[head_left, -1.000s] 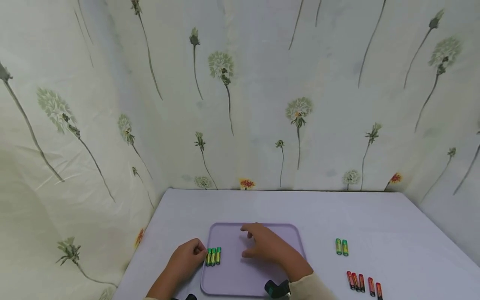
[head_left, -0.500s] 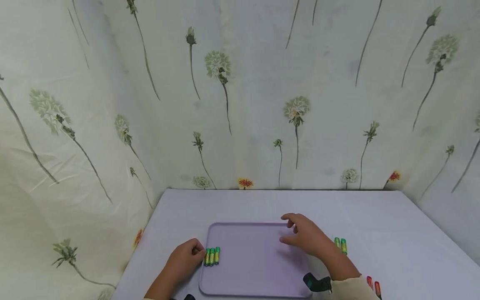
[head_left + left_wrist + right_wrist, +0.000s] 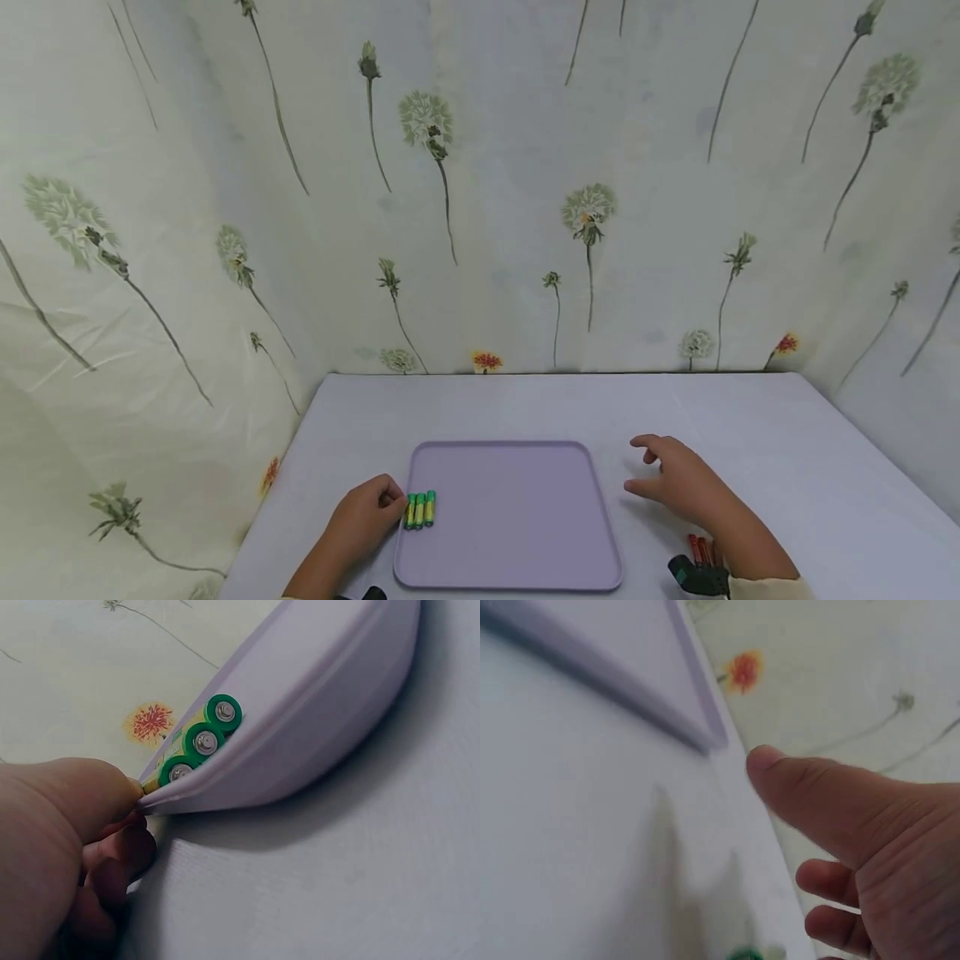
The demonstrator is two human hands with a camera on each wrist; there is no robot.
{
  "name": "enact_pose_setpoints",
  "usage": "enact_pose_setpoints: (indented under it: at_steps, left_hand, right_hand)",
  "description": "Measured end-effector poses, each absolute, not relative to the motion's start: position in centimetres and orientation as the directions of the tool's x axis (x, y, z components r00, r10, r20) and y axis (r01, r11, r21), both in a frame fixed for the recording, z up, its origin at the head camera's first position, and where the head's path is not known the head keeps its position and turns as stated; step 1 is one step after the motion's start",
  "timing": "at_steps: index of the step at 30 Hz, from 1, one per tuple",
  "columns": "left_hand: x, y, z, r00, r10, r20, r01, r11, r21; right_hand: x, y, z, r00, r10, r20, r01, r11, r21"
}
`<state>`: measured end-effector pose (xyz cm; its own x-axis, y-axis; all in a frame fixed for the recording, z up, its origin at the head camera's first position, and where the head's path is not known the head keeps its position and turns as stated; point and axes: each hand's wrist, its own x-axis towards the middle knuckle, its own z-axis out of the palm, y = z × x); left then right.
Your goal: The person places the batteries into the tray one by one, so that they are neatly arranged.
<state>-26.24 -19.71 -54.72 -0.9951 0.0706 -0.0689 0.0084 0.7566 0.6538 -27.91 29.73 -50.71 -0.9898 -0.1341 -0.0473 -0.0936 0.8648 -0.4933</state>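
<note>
My left hand [image 3: 367,512] pinches the left rim of a lilac tray [image 3: 510,517], thumb on top and fingers curled beneath in the left wrist view. Beside that thumb, three green-and-yellow batteries [image 3: 204,741] lie side by side inside the tray, along its left edge. My right hand [image 3: 678,479] hovers over the table to the right of the tray, thumb and fingers spread apart with nothing between them. A green battery end [image 3: 746,954] shows at the bottom of the right wrist view; in the head view my right hand and forearm cover that spot.
Red batteries [image 3: 694,547] lie on the white table [image 3: 555,408] at the right, partly hidden behind my right wrist and a dark wrist camera [image 3: 697,577]. A curtain with printed dandelions [image 3: 480,208] hangs behind and beside the table.
My right hand has moved right, from above the tray to past its right edge, now covering the green batteries there. My left hand stays at the tray's left rim.
</note>
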Motion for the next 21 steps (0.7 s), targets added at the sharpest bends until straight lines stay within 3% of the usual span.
enact_pose_setpoints:
  at_steps: [11, 21]
  left_hand:
    - [-26.0, -19.7, -54.6, -0.995, 0.079, -0.059, 0.021, 0.755, 0.655]
    - [-26.3, -19.8, -54.6, -0.995, 0.069, -0.077, 0.000, 0.749, 0.663]
  right_hand:
    - [-26.8, 35.7, -51.6, -0.992, -0.107, -0.069, -0.080, 0.945, -0.316]
    - [-26.6, 36.7, -52.5, -0.963, -0.029, -0.269, 0.083, 0.916, -0.393]
